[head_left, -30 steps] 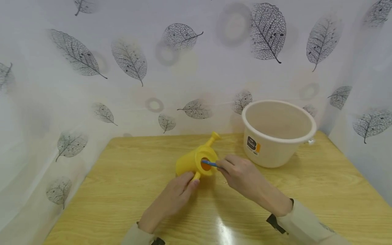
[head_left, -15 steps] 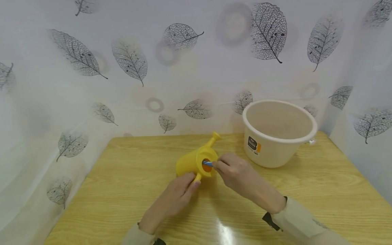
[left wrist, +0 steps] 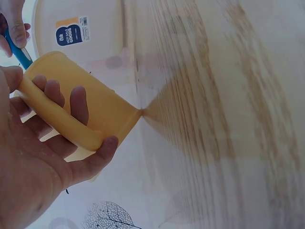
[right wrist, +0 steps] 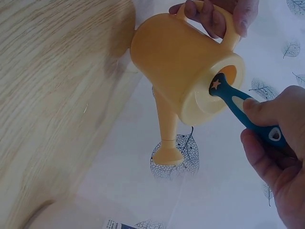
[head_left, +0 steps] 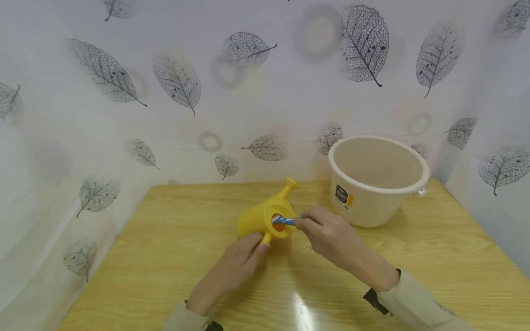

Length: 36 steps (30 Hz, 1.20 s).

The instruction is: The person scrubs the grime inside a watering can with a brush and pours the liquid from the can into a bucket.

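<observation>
Left fingers [left wrist: 79, 102] are gripping the yellow watering can [right wrist: 171, 55] by its handle [left wrist: 59, 117]; right fingers [right wrist: 262, 112] are holding a blue stick [right wrist: 228, 95] in the hole [right wrist: 231, 75].

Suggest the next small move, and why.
I'd probably ease the blue tool slightly deeper into the can. Its far end sits in the opening, and the right hand grips the part outside. The left hand holds the can by its handle, tilted with the opening toward the right hand, so it looks steadied for that.
</observation>
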Each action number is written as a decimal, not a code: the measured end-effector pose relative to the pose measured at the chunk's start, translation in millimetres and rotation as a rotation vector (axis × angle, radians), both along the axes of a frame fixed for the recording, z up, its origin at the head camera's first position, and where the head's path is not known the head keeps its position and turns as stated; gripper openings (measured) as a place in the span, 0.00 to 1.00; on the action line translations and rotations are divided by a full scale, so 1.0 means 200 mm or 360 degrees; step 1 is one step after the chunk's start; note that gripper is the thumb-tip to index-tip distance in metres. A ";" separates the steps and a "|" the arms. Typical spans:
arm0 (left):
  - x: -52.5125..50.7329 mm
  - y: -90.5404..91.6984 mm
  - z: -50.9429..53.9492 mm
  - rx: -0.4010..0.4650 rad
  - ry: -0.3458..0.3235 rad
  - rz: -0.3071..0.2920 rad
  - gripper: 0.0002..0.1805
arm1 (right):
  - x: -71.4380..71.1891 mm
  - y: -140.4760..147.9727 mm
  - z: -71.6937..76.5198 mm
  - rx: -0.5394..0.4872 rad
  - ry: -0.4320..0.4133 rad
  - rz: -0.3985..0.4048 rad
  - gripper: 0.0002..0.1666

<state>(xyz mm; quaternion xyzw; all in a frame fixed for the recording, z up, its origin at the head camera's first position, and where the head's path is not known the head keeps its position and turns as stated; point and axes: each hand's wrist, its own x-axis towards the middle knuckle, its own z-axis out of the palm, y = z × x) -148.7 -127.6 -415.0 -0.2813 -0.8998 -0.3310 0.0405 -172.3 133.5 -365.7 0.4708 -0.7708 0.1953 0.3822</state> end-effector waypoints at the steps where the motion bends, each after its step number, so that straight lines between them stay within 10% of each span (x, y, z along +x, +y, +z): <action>1: 0.00 0.00 0.00 -0.0006 -0.0004 0.0003 0.11 | 0.00 0.00 0.00 -0.0008 0.0002 0.0013 0.12; 36: 0.00 0.00 0.00 0.0038 -0.0010 0.0030 0.11 | 0.02 0.01 0.01 -0.0052 -0.0027 0.0004 0.17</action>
